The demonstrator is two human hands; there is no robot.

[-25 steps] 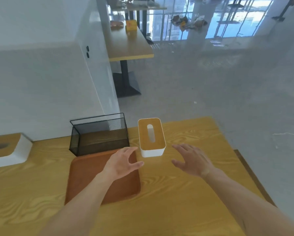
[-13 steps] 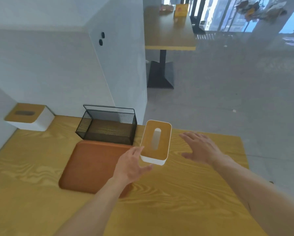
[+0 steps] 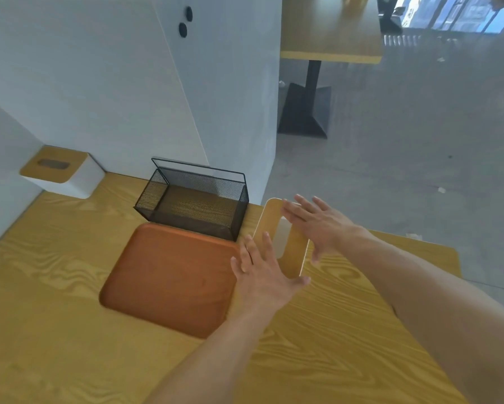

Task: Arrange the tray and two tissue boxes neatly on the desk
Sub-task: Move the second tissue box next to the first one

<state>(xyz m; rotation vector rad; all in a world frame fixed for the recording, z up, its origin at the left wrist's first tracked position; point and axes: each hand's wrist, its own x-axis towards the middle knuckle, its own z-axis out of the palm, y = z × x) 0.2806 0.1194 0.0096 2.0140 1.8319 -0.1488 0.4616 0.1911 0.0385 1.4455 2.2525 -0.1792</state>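
Wood-grain desk [image 3: 70,330] against white wall [image 3: 84,83], grey floor [image 3: 405,170] beyond. Our left hand [image 3: 262,275] and right hand [image 3: 320,225], fingers spread, have closed onto the near tissue box [image 3: 293,252] beside tray [image 3: 172,275]; far tissue box [image 3: 61,170] in corner.
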